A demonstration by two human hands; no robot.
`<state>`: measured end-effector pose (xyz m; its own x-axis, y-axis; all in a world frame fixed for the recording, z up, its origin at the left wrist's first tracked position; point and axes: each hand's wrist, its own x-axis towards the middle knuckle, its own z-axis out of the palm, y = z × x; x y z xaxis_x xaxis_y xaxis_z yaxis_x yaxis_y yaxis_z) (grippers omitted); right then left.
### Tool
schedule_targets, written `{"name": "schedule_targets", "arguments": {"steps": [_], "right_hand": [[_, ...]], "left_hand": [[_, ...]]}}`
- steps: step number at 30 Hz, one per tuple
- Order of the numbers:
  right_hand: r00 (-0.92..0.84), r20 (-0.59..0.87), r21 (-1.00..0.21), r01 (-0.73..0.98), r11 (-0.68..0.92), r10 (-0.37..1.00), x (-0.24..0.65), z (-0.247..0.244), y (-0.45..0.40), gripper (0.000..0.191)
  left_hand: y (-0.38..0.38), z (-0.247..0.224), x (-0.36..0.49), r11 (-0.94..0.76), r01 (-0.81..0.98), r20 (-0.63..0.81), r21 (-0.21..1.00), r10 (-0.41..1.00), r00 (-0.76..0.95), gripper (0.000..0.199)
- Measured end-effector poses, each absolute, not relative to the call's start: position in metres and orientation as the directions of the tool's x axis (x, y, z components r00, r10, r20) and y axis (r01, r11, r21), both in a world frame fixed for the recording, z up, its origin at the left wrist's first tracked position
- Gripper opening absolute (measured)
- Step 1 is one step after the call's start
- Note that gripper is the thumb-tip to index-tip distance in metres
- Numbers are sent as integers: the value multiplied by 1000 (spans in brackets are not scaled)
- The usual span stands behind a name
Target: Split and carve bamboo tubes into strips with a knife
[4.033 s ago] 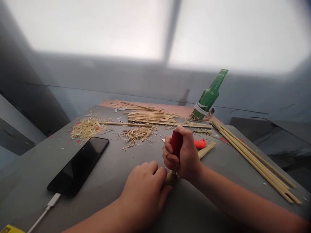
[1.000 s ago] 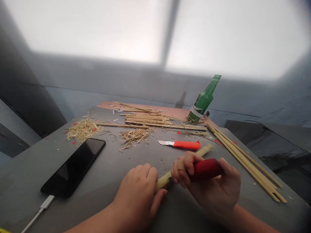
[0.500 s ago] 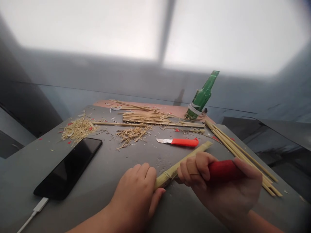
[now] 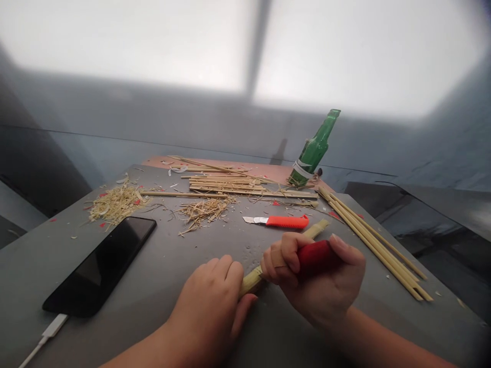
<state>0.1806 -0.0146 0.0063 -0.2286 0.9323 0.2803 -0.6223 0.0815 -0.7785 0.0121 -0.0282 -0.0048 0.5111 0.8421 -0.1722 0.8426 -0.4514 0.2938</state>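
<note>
While the curled fingers of the left hand (image 4: pixel 209 301) grip the near end of the long, pale yellow-green bamboo piece (image 4: pixel 252 280), the right hand (image 4: pixel 322 289) is closed firmly round the dark-red, rounded tool handle (image 4: pixel 315 259), its working end hidden. From the left fingers the piece's long axis slants away and rightward, its middle covered by the right hand, which is nearer the far tip. Just beyond lies the orange-red utility knife (image 4: pixel 287 221), then thin straw-coloured sticks (image 4: pixel 226 185).

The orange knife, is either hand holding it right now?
No, the orange knife lies on the gray table, while the right hand grips a dark red handle and the left hand holds a bamboo piece.
</note>
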Motion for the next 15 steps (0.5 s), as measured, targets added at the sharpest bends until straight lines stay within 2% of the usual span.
{"name": "schedule_targets", "arguments": {"steps": [15], "right_hand": [[-234,239,-803,-593,56,942,180,10,-15,49]], "left_hand": [[-28,-5,11,-462,834,-153,302,840,521,15]]}}
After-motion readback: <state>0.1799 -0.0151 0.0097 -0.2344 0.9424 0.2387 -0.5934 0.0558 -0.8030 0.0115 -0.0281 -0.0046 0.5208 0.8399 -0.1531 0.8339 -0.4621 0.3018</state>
